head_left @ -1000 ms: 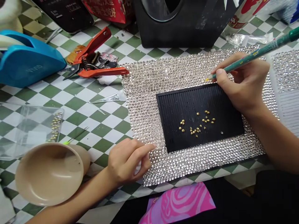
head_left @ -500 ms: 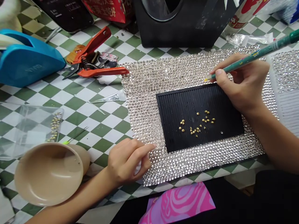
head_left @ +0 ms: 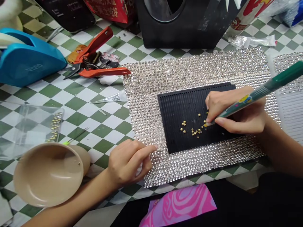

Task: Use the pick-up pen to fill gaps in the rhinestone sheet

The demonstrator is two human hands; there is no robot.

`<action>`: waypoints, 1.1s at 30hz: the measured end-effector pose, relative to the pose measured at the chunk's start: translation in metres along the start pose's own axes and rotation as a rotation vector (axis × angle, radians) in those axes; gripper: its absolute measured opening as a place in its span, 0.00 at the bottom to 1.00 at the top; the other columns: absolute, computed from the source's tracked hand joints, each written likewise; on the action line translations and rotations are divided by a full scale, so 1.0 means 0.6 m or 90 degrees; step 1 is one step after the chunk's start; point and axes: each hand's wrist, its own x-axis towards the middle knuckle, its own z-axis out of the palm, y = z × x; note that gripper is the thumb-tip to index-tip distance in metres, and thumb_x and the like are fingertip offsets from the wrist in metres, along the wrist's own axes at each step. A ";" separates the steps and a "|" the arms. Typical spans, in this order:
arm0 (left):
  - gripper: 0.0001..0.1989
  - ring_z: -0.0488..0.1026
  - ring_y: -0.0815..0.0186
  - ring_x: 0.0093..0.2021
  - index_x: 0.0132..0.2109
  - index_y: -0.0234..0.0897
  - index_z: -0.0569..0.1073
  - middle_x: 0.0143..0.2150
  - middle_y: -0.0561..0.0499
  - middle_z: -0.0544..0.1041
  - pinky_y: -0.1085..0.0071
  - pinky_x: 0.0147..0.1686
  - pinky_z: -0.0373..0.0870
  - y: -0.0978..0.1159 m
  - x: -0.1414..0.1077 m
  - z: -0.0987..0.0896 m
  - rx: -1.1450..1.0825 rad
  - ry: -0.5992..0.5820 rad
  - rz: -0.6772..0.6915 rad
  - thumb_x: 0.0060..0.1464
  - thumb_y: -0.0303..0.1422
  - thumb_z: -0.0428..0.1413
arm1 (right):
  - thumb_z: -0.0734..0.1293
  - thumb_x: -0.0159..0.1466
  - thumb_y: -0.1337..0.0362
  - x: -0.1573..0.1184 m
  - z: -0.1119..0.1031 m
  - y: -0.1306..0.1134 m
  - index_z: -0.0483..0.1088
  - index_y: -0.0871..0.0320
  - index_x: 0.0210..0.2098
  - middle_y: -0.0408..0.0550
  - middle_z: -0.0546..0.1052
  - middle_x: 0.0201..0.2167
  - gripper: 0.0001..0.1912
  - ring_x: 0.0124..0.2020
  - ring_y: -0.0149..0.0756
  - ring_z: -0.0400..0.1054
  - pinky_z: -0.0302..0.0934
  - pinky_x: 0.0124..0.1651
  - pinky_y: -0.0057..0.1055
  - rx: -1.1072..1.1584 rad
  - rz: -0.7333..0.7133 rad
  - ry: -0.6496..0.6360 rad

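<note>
My right hand (head_left: pixel 236 110) is closed round a green pen (head_left: pixel 251 96), whose yellow tip touches down among small gold beads (head_left: pixel 196 131) on a black ridged tray (head_left: pixel 175 116). The tray lies on a sparkling rhinestone mat (head_left: pixel 146 94). Left of the tray, my left hand (head_left: pixel 130 162) rests at the mat's edge with its index finger stretched out; the other fingers curl round something white, mostly hidden.
A beige cup (head_left: pixel 49 176), a clear box (head_left: pixel 28 132) and a blue tape dispenser (head_left: pixel 30 63) stand on the left. Red-handled pliers (head_left: pixel 94 74) lie behind. A black container (head_left: pixel 177 34) stands at the back.
My right hand has moved with the pen from the tray's back edge down and left, to the beads. My left hand has hardly moved.
</note>
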 end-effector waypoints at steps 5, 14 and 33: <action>0.12 0.67 0.71 0.24 0.42 0.31 0.72 0.27 0.54 0.73 0.73 0.23 0.64 -0.001 -0.004 0.003 -0.002 0.001 -0.001 0.53 0.16 0.52 | 0.65 0.61 0.74 0.004 0.005 -0.015 0.73 0.58 0.31 0.42 0.76 0.24 0.07 0.25 0.26 0.64 0.63 0.35 0.32 -0.031 0.026 -0.055; 0.12 0.67 0.71 0.25 0.42 0.32 0.72 0.27 0.54 0.73 0.73 0.24 0.65 0.000 -0.004 0.002 0.004 0.004 -0.009 0.53 0.16 0.52 | 0.65 0.63 0.73 0.000 0.016 -0.027 0.73 0.57 0.33 0.42 0.76 0.26 0.06 0.27 0.26 0.63 0.63 0.37 0.31 -0.027 0.062 -0.089; 0.12 0.67 0.70 0.24 0.42 0.32 0.72 0.27 0.54 0.73 0.72 0.22 0.65 0.000 -0.005 0.001 0.007 0.005 -0.006 0.53 0.16 0.52 | 0.67 0.61 0.73 -0.003 0.020 -0.019 0.74 0.57 0.30 0.42 0.76 0.24 0.06 0.25 0.27 0.65 0.63 0.32 0.33 -0.046 0.064 0.103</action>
